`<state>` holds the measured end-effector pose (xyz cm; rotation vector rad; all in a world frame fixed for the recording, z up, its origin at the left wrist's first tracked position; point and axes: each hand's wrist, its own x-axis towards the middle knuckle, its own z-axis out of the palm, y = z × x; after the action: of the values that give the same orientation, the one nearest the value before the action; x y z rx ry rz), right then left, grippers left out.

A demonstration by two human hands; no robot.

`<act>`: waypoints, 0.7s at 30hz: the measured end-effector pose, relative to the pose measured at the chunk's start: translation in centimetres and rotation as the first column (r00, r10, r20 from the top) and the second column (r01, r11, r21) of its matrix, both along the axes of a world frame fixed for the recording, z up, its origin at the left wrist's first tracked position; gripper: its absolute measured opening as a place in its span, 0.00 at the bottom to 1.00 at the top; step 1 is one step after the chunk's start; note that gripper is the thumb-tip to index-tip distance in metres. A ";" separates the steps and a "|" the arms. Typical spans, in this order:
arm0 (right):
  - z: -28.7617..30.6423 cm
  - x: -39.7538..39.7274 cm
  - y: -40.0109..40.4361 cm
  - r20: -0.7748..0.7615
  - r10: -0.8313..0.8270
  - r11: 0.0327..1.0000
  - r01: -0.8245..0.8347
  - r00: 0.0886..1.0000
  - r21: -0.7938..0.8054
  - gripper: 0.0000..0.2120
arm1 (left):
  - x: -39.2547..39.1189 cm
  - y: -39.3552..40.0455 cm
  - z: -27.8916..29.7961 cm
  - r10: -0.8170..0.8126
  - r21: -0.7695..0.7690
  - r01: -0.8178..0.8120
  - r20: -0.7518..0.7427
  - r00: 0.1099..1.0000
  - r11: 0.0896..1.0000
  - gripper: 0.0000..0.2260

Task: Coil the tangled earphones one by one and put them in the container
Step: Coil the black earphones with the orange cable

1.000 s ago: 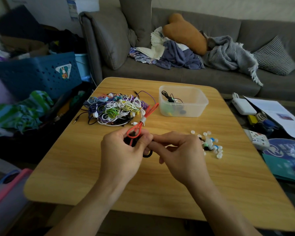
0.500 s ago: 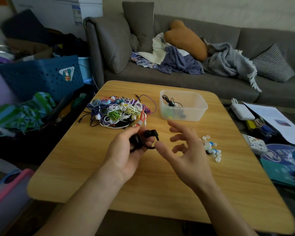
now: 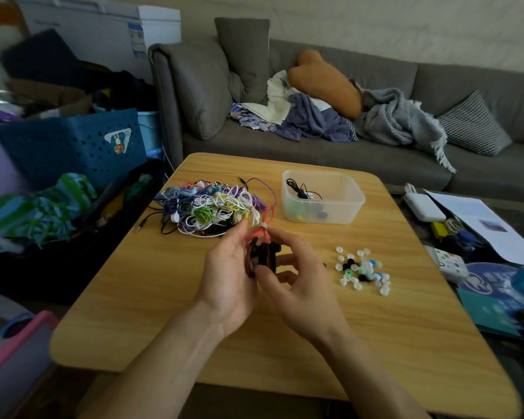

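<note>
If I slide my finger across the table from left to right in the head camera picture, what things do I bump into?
Tangled pile of colourful earphone cables → clear plastic container with a black earphone inside → scattered little white, black and blue ear tips by the right edge of the wooden table. The hands in front overlap, so skip them.

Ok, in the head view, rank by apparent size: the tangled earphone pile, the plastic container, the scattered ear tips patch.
1. tangled earphone pile, widest.
2. plastic container.
3. scattered ear tips.
The ear tips lie nearer the camera, so their true spread may be smaller than it looks.
</note>
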<state>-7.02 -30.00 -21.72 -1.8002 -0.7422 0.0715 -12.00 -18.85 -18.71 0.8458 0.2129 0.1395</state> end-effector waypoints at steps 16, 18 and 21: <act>4.6 6.2 0.3 -0.191 -0.175 0.975 0.197 0.966 0.103 0.10 | 2.3 3.1 -0.9 0.216 0.926 -0.266 0.211 0.953 0.267 0.18; 6.3 9.2 0.3 -0.088 -0.275 0.961 0.276 0.957 -0.010 0.09 | 2.7 4.2 -1.1 0.258 0.929 -0.347 0.307 0.916 0.126 0.08; 8.4 14.3 0.1 0.198 -0.346 0.848 0.396 0.917 -0.352 0.06 | 3.1 6.0 -1.0 0.311 0.916 -0.402 0.386 0.869 -0.013 0.04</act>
<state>7.26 -29.91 -13.28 -2.3199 -0.4715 -0.1698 -8.87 -12.81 -19.68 2.2289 0.2600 0.9321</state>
